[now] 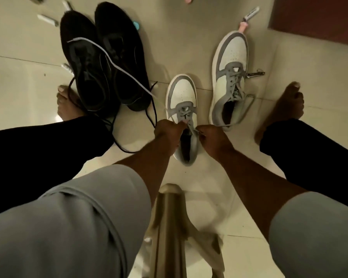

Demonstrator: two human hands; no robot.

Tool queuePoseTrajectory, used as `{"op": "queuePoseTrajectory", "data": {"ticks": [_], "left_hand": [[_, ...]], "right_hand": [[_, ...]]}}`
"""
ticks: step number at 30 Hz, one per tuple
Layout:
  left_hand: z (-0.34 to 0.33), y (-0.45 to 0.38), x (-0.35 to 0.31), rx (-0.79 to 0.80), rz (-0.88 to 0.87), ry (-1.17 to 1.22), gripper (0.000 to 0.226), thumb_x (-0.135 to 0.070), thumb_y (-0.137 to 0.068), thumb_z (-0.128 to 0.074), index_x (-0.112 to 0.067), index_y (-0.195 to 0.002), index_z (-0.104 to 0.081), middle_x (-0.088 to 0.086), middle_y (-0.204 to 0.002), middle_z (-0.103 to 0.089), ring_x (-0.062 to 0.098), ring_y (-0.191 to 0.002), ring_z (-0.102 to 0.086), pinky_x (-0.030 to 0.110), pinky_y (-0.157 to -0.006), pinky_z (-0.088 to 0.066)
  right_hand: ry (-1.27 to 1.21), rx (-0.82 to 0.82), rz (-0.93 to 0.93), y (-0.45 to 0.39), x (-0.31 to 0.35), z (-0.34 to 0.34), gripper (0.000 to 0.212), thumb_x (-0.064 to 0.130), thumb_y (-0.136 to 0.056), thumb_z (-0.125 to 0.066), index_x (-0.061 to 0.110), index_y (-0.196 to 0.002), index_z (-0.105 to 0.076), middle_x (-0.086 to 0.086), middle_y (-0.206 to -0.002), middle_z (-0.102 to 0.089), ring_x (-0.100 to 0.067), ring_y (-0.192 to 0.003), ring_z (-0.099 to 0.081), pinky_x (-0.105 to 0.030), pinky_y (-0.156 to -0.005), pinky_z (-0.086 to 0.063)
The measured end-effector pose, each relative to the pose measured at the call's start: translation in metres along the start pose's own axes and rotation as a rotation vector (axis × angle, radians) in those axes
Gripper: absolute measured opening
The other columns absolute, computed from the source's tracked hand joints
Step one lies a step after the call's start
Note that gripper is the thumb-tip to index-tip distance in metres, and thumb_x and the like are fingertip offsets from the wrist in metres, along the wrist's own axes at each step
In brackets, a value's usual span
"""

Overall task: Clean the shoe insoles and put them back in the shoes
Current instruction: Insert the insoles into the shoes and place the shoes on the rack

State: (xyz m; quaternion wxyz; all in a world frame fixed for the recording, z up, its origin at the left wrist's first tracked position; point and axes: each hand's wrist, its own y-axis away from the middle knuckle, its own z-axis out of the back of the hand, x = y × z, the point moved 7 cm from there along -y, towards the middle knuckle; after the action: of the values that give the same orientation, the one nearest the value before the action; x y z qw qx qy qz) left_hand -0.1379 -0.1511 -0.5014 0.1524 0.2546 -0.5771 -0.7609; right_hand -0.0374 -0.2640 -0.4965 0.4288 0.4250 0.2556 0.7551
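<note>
A white and grey sneaker [182, 97] stands on the tiled floor between my feet, toe pointing away. My left hand [167, 131] pinches its grey lace at the left of the tongue. My right hand [211, 137] pinches the lace at the right. The second white and grey sneaker [230, 55] lies to the right, its opening dark. Two black shoes [100, 57] sit at the left with a loose pale lace [109, 57] draped across them and a black lace [151, 109] trailing on the floor. No insole shows.
My bare feet rest on the floor at left [66, 105] and right [287, 103]. A beige plastic stool [171, 227] is under me. Small white objects [46, 19], a pink-tipped tool [247, 19] and a metal clip [256, 74] lie on the floor. A brown door [317, 17] is at top right.
</note>
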Motion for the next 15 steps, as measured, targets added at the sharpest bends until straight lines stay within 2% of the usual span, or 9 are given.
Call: {"op": "queuePoseTrajectory", "data": {"ticks": [2,3,5,7,10,13,15], "left_hand": [[-0.001,-0.017,0.001,-0.008,0.047,-0.006,0.025,-0.021,-0.088,-0.07,0.0,-0.102,-0.067,0.021,-0.1,-0.07,0.025,-0.074,-0.064,0.03,-0.061,-0.055],[0.002,-0.021,0.002,-0.012,0.063,0.015,0.021,-0.014,-0.088,-0.067,-0.002,-0.106,-0.065,0.02,-0.102,-0.069,0.023,-0.07,-0.062,0.025,-0.054,-0.052],[0.014,-0.027,0.004,-0.069,0.075,0.071,0.013,-0.009,-0.089,-0.066,-0.006,-0.1,-0.061,0.015,-0.092,-0.065,0.019,-0.061,-0.059,0.018,-0.044,-0.047],[0.023,-0.027,0.006,-0.111,0.061,0.103,0.009,-0.008,-0.089,-0.066,-0.005,-0.095,-0.06,0.012,-0.083,-0.063,0.019,-0.056,-0.058,0.018,-0.042,-0.046],[0.029,-0.011,0.0,-0.065,-0.012,0.12,0.008,-0.003,-0.092,-0.062,0.0,-0.099,-0.065,0.005,-0.07,-0.061,0.017,-0.05,-0.051,0.015,-0.039,-0.041],[0.036,0.019,-0.021,0.013,-0.153,0.053,0.016,-0.011,-0.09,-0.069,0.002,-0.099,-0.065,0.007,-0.072,-0.059,0.016,-0.054,-0.053,0.017,-0.039,-0.043],[0.042,0.043,-0.038,0.04,-0.26,-0.01,0.023,-0.018,-0.09,-0.071,0.004,-0.093,-0.064,0.012,-0.077,-0.062,0.017,-0.057,-0.056,0.022,-0.042,-0.046]], "right_hand": [[0.168,-0.06,0.069,-0.008,-0.004,0.001,0.022,0.013,-0.093,-0.049,0.005,-0.1,-0.068,-0.016,-0.101,-0.067,-0.033,-0.096,-0.061,-0.042,-0.086,-0.047],[0.241,-0.085,0.087,-0.009,-0.006,0.003,0.023,0.013,-0.093,-0.049,0.005,-0.102,-0.068,-0.016,-0.102,-0.067,-0.032,-0.096,-0.061,-0.041,-0.086,-0.047],[0.328,-0.096,0.083,-0.012,-0.013,0.005,0.023,0.013,-0.094,-0.049,0.007,-0.105,-0.068,-0.014,-0.104,-0.067,-0.03,-0.097,-0.061,-0.037,-0.086,-0.048],[0.355,-0.061,0.034,-0.014,-0.02,0.002,0.023,0.015,-0.094,-0.049,0.01,-0.107,-0.068,-0.011,-0.105,-0.067,-0.028,-0.099,-0.061,-0.033,-0.085,-0.046],[0.329,-0.049,-0.071,-0.012,-0.024,0.01,0.023,0.022,-0.095,-0.049,0.01,-0.106,-0.066,-0.011,-0.107,-0.065,-0.029,-0.1,-0.06,-0.034,-0.085,-0.046],[0.333,0.08,-0.131,0.005,-0.02,0.026,0.023,0.026,-0.093,-0.054,0.013,-0.109,-0.063,-0.01,-0.115,-0.06,-0.029,-0.107,-0.057,-0.034,-0.086,-0.045],[0.259,0.156,-0.18,0.02,-0.01,0.041,0.023,0.027,-0.09,-0.057,0.011,-0.106,-0.063,-0.012,-0.116,-0.06,-0.031,-0.106,-0.058,-0.034,-0.084,-0.046]]}}
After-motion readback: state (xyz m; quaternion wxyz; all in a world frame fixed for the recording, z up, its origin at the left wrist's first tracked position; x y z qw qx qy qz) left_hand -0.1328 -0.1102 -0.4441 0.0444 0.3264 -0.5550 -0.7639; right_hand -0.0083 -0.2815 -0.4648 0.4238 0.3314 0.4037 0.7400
